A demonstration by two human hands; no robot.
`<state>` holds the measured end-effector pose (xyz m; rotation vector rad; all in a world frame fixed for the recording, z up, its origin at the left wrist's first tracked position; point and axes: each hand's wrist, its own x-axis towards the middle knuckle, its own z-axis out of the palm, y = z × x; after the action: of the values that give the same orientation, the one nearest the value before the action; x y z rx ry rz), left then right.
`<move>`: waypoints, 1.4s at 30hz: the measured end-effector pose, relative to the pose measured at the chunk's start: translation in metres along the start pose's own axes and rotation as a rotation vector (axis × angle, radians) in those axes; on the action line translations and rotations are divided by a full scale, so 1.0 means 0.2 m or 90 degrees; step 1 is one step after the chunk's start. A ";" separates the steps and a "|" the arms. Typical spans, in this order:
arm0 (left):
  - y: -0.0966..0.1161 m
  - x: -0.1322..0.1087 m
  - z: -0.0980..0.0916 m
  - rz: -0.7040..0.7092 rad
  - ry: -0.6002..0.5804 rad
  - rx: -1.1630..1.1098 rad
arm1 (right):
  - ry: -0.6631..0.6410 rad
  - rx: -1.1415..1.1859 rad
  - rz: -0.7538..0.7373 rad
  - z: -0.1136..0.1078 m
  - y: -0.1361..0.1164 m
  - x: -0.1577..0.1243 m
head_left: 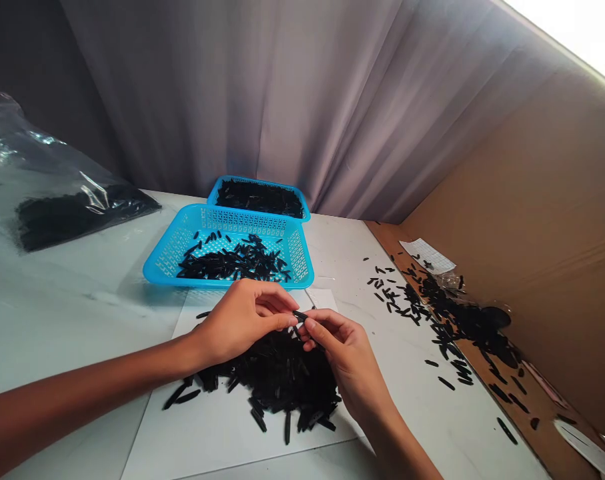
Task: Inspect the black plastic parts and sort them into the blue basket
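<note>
Between both hands is a small black elongated piece (299, 316), pinched at its two ends. My left hand (245, 317) grips its left end with thumb and fingers. At the other end, my right hand (339, 337) closes thumb and fingertips on it; a dark bit also shows beneath the right thumb, and I cannot tell if it is separate. Right below the hands lies a heap of similar black pieces (287, 380) on a white sheet (182, 447). Behind the hands stands a blue plastic basket (155, 267) with many loose black pieces inside.
A second blue basket (308, 215), filled with black pieces, stands behind the first. At left lies a clear plastic bag (42, 153) holding black material. More black pieces (447, 320) are scattered at right, beside a gridded paper (429, 255) and a brown cardboard wall (542, 220).
</note>
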<state>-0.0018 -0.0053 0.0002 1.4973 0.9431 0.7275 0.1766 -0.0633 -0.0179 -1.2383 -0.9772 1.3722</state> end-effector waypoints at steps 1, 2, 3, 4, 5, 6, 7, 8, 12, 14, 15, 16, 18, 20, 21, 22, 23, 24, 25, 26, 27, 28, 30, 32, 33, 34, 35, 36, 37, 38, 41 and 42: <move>0.00 0.00 0.00 0.000 0.002 -0.001 | 0.001 -0.001 -0.001 0.00 0.00 0.00; 0.00 0.00 0.00 0.000 0.003 -0.003 | 0.003 -0.003 -0.002 0.00 0.00 0.00; 0.00 0.00 0.00 0.000 0.002 -0.005 | 0.007 -0.005 -0.004 0.00 0.00 0.00; 0.00 0.01 0.00 0.000 0.002 -0.007 | 0.010 -0.006 -0.005 -0.01 0.00 0.00; 0.00 0.01 0.00 0.001 0.002 -0.009 | 0.013 -0.009 -0.007 -0.01 0.01 0.00; -0.01 0.01 0.00 0.001 0.001 -0.010 | 0.015 -0.012 -0.009 -0.01 0.01 0.01; -0.01 0.01 0.00 0.001 0.002 -0.010 | 0.016 -0.017 -0.012 -0.01 0.01 0.00; -0.01 0.01 0.00 0.001 0.003 -0.008 | 0.017 -0.023 -0.018 -0.01 0.01 0.00; -0.02 0.01 0.00 0.003 -0.002 -0.003 | 0.022 -0.048 -0.047 -0.01 0.00 0.00; -0.03 0.01 0.00 -0.001 -0.004 -0.013 | 0.021 -0.053 -0.050 -0.01 0.00 0.00; -0.03 0.02 0.00 -0.004 -0.005 -0.022 | 0.020 -0.056 -0.048 0.00 0.00 0.00; -0.03 0.02 0.00 -0.006 -0.005 -0.030 | 0.016 -0.057 -0.046 0.00 0.00 0.00; -0.04 0.02 0.00 -0.007 -0.008 -0.046 | 0.007 -0.062 -0.041 0.00 0.00 0.00; -0.05 0.02 0.00 -0.006 -0.010 -0.058 | 0.003 -0.065 -0.039 0.00 0.00 0.00; -0.05 0.02 0.00 -0.006 -0.012 -0.061 | 0.004 -0.065 -0.038 0.00 0.00 0.00; -0.05 0.02 0.00 -0.006 -0.012 -0.063 | 0.005 -0.064 -0.037 0.00 0.01 0.00; -0.05 0.02 0.00 -0.005 -0.009 -0.063 | 0.007 -0.064 -0.035 0.00 0.00 0.00; -0.05 0.02 0.00 -0.004 -0.005 -0.062 | 0.006 -0.065 -0.034 0.00 0.00 0.00; -0.05 0.02 0.00 -0.004 -0.002 -0.061 | 0.004 -0.067 -0.031 0.00 0.00 0.00; -0.05 0.02 0.00 -0.003 0.000 -0.059 | 0.001 -0.069 -0.028 0.01 0.00 0.00; -0.05 0.02 0.00 -0.003 0.001 -0.057 | -0.002 -0.070 -0.025 0.01 0.00 0.00; -0.04 0.02 0.00 -0.003 0.000 -0.057 | -0.004 -0.071 -0.023 0.01 0.00 0.00; -0.04 0.02 0.00 -0.002 -0.002 -0.055 | -0.005 -0.070 -0.020 0.02 0.00 0.00; -0.04 0.02 0.00 -0.004 -0.001 -0.053 | -0.005 -0.068 -0.018 0.02 -0.01 0.00; -0.04 0.02 0.00 -0.007 -0.002 -0.053 | -0.005 -0.069 -0.018 0.02 -0.01 0.00; -0.04 0.02 0.00 -0.011 -0.003 -0.052 | -0.006 -0.072 -0.017 0.02 -0.01 0.00; -0.04 0.01 0.00 -0.013 -0.005 -0.049 | -0.006 -0.077 -0.017 0.02 -0.01 0.00; -0.03 0.01 0.01 -0.015 -0.006 -0.043 | -0.006 -0.082 -0.018 0.02 -0.01 0.00; -0.03 0.01 0.01 -0.014 -0.005 -0.036 | -0.005 -0.087 -0.020 0.02 -0.01 0.00; -0.03 0.01 0.01 -0.013 -0.002 -0.028 | -0.004 -0.092 -0.021 0.02 -0.01 0.00; -0.03 0.01 0.00 -0.005 0.010 -0.010 | 0.000 -0.102 -0.024 0.02 -0.01 0.00; -0.03 0.01 0.00 0.001 0.012 -0.007 | 0.000 -0.104 -0.026 0.02 0.00 0.00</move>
<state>-0.0015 -0.0045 -0.0060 1.4838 0.9514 0.7481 0.1728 -0.0636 -0.0167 -1.3316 -1.1259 1.2806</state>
